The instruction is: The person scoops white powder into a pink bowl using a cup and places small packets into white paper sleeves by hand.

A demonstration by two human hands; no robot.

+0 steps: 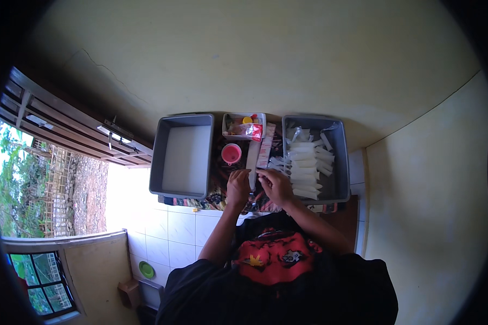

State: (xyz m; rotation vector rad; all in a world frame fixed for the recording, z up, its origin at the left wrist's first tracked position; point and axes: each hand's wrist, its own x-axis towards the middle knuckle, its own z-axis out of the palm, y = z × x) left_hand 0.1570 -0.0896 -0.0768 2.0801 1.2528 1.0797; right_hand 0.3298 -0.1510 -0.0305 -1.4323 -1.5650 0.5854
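Note:
My left hand [238, 186] and my right hand [276, 187] are close together at the table's near edge, fingers closed in a pinch. Whatever is between the fingertips is too small to make out. A long pale strip [252, 154] lies just beyond and between them, beside a white strip with red print [265, 147]. A pink cup [231, 154] stands beyond my left hand. To the right, a grey tray [342, 162] holds several white, tube-shaped packets [305, 172]. Some clear plastic [277, 163] lies by that tray's left side, near my right hand.
Another grey tray [155, 162] with a pale bottom stands at the left. A small white basket [227, 135] with a red-and-white packet and a yellow lid is at the back, against the wall [244, 65]. A patterned cloth [217, 198] covers the table. An open door [81, 122] is at the left.

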